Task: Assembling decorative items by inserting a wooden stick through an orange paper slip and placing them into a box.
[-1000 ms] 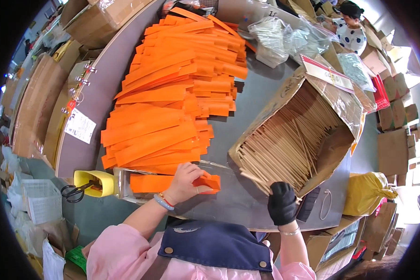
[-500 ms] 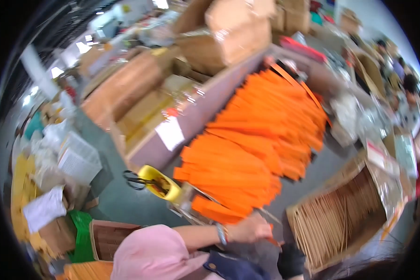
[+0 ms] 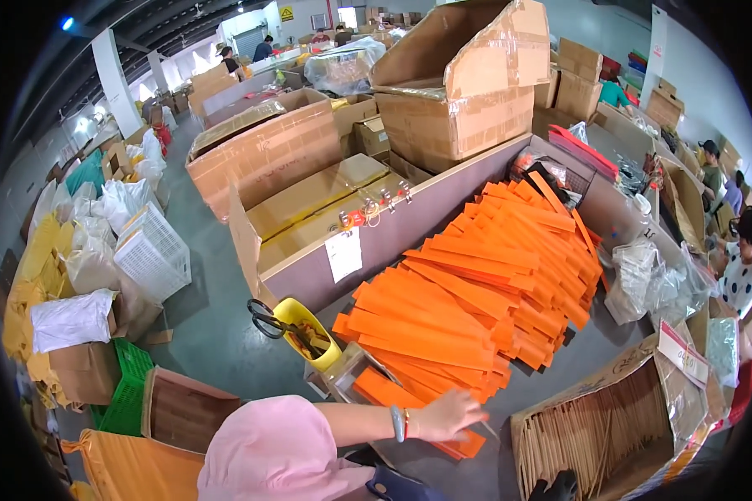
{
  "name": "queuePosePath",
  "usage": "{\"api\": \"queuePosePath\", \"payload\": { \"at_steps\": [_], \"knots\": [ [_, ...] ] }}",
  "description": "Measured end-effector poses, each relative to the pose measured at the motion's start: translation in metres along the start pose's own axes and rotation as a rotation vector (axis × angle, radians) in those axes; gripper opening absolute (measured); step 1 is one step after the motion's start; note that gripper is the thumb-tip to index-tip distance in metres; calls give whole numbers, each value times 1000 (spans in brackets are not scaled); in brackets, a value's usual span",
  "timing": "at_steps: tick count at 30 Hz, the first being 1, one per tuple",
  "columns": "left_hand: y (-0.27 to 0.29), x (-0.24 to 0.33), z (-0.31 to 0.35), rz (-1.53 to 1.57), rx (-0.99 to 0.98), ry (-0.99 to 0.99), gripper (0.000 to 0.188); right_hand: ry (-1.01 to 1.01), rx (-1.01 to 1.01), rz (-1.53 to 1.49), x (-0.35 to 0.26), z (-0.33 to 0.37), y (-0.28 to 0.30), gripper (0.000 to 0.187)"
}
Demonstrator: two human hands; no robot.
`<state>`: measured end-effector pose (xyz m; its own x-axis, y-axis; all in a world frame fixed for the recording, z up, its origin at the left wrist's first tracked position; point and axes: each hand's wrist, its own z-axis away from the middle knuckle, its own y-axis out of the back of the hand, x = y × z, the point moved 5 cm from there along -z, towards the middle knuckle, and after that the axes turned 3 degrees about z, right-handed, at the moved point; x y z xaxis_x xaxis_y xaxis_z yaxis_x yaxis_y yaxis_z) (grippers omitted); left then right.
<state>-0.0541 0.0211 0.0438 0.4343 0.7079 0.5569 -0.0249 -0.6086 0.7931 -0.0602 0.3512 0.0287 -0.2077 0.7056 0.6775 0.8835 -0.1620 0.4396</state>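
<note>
My left hand, bare with two bracelets at the wrist, hovers with its fingers spread over a short stack of orange strips at the table's near edge. Whether it touches them is unclear because the fingers are slightly blurred. Beyond it, flat orange strips lie in a large fanned pile. My right hand, in a black glove, is at the near side of a cardboard box of thin wooden sticks. Its visible fingers are apart; the rest is cut off by the lower edge.
A yellow container holding black-handled scissors stands left of the pile. Behind runs a grey-brown partition, with cardboard boxes beyond. Clear plastic bags lie at right. A white crate and green crate stand left.
My left hand has come away from my right and opened over the short orange stack. My right hand has moved right and down to the box of sticks. The view has shifted.
</note>
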Motion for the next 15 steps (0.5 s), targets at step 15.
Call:
{"api": "queuePosePath", "payload": {
  "at_steps": [15],
  "knots": [
    [-14,-14,13,294,117,-16,35,-505,-837,-536,13,-35,-8,17]
  ]
}}
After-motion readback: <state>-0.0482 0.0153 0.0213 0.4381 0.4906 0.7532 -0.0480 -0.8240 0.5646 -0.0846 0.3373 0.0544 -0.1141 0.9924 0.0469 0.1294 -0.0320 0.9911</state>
